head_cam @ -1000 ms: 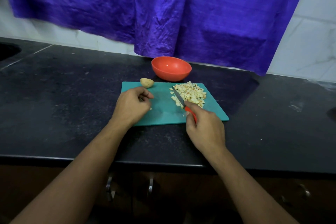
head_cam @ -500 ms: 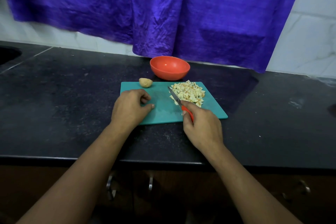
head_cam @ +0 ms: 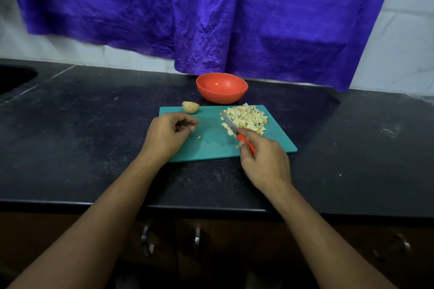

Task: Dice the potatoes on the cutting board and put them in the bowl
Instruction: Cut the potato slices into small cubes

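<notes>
Orange-handled knife (head_cam: 237, 132) in the right grip (head_cam: 263, 159), blade at diced potatoes (head_cam: 246, 117) on teal cutting board (head_cam: 211, 143).

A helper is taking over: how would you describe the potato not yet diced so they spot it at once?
Find the teal cutting board on the black counter. At its far left corner, left of the orange bowl, sits the potato. It is one rounded, brown-skinned lump, unlike the pale diced pile at the board's right.

Purple curtain (head_cam: 211, 14), white wall (head_cam: 404, 49), blk counter (head_cam: 70, 136).
</notes>
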The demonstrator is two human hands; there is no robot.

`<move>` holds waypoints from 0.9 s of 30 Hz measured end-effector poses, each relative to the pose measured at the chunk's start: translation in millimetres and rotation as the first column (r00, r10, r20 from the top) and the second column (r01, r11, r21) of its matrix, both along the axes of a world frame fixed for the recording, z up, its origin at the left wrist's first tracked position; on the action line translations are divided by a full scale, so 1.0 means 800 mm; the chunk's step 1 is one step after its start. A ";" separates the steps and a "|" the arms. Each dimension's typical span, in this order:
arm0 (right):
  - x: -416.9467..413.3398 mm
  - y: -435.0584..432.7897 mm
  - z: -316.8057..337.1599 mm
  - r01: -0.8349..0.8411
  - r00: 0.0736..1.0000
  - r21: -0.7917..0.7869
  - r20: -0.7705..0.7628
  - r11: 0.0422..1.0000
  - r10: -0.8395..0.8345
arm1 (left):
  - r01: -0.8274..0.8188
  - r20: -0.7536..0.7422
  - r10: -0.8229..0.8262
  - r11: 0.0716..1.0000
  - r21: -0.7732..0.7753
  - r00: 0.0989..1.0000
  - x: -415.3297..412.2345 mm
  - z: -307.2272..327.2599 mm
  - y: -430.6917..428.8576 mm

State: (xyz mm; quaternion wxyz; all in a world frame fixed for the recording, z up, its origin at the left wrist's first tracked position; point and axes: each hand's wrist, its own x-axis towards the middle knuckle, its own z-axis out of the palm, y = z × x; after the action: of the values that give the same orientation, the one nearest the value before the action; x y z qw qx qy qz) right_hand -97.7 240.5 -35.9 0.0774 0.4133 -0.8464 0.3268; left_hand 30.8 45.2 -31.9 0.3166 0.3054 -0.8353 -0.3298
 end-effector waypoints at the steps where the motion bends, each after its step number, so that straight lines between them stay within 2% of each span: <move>1: -0.001 0.000 0.000 0.001 1.000 -0.005 0.004 1.000 -0.001 | 0.003 0.030 -0.002 1.000 -0.012 1.000 0.002 -0.001 -0.003; 4: -0.001 0.000 0.000 -0.002 1.000 -0.019 0.008 1.000 0.002 | 0.051 0.151 -0.045 0.998 -0.035 0.987 0.002 -0.004 -0.008; 6: -0.003 -0.001 -0.002 0.001 0.998 -0.060 0.056 0.998 0.003 | 0.059 0.176 -0.048 0.997 -0.057 0.983 -0.008 -0.003 -0.008; 12: -0.022 -0.001 -0.011 0.075 0.923 -0.304 0.381 0.950 0.050 | 0.190 0.192 -0.174 0.979 -0.072 0.966 -0.064 0.007 0.005; 14: -0.024 0.000 -0.010 0.083 0.895 -0.373 0.436 0.924 0.096 | 0.196 0.103 -0.191 0.980 -0.038 0.976 -0.072 0.012 0.007; 17: -0.027 -0.001 -0.012 0.077 0.879 -0.417 0.456 0.905 0.136 | 0.032 -0.128 -0.036 0.999 -0.030 0.991 -0.069 0.025 -0.012; 19: -0.033 -0.003 -0.016 0.082 0.878 -0.423 0.459 0.902 0.136 | -0.037 -0.181 0.039 0.999 0.014 0.983 -0.061 0.036 -0.034; 23: -0.033 -0.006 -0.017 0.058 0.886 -0.387 0.445 0.920 0.131 | -0.092 -0.001 0.092 0.994 -0.054 0.996 -0.050 0.041 -0.066; 27: -0.028 -0.004 -0.015 0.023 0.914 -0.315 0.391 0.949 0.108 | -0.029 0.157 0.058 0.983 -0.181 0.986 -0.056 0.034 -0.080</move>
State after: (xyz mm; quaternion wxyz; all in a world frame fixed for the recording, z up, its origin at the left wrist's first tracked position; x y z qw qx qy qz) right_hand -120.4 237.1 -48.2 -0.0414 0.3380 -0.7723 0.5363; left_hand -13.7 -19.1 -4.8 0.2811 0.3200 -0.8773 -0.2211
